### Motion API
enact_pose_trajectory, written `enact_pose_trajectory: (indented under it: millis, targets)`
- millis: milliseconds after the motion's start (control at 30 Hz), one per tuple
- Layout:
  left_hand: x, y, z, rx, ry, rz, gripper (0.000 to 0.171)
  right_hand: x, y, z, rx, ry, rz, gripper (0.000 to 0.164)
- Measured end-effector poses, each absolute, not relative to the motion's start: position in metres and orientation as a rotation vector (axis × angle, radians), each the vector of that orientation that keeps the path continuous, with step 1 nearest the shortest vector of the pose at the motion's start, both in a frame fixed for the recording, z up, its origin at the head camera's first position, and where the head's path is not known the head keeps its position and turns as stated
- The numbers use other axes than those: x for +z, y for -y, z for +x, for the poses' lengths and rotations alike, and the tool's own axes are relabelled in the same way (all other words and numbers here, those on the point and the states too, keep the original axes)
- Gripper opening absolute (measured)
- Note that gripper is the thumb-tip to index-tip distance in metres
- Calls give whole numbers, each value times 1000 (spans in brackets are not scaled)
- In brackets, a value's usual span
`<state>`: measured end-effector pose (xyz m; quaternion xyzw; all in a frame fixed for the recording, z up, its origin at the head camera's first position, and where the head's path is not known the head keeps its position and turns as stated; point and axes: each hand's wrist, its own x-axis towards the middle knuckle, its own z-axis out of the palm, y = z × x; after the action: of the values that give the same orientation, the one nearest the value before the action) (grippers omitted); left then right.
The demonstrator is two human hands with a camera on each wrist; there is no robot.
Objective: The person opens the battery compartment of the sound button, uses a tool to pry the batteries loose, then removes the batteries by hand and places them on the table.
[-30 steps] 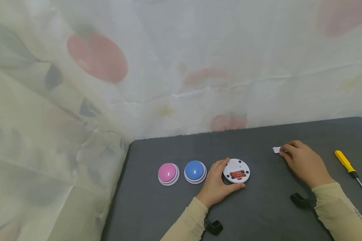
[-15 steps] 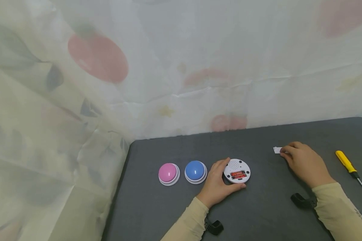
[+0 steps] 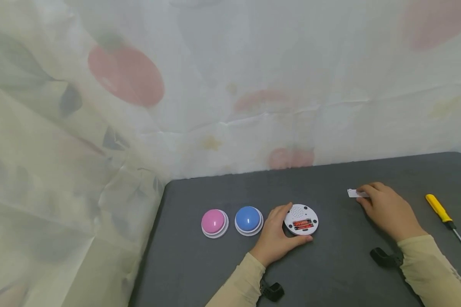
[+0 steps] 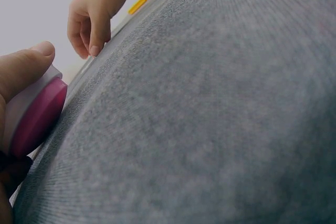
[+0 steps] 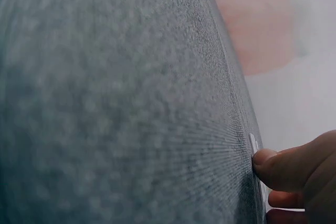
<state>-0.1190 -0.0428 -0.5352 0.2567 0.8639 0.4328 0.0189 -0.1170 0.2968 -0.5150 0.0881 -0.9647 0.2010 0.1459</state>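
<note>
My left hand [image 3: 278,238] grips an upside-down round push-button buzzer [image 3: 297,212] by its edge, thumb at the near side and fingers at the far side. Its white underside faces up, with speaker holes and red batteries [image 3: 302,224] showing in an uncovered compartment. A pink dome [image 4: 42,116] points down beneath it in the left wrist view. Farther right, my right hand [image 3: 392,209] pinches a small white battery cover [image 3: 352,193] at the table surface. The right wrist view shows the thumb [image 5: 266,160] against the cover's thin edge.
A pink-domed buzzer [image 3: 214,221] and a blue-domed one [image 3: 248,219] stand upright left of my left hand. A yellow-handled screwdriver [image 3: 439,208] lies beyond my right hand. Patterned curtain [image 3: 223,85] hangs behind the dark grey table [image 3: 199,273].
A little more of the white battery cover shows at my right fingers. My left hand and the buzzer in it stay in place.
</note>
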Motion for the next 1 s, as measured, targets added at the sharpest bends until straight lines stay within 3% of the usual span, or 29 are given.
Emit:
enact_pose_trajectory:
  millis: [700, 1000]
  targets:
    - [-538, 38, -120, 1361, -2666, 814, 100, -506, -335, -113, 487, 2765, 103, 55]
    - [-536, 36, -119, 1365, -2654, 796, 100, -494, -342, -106, 457, 2842, -294, 67]
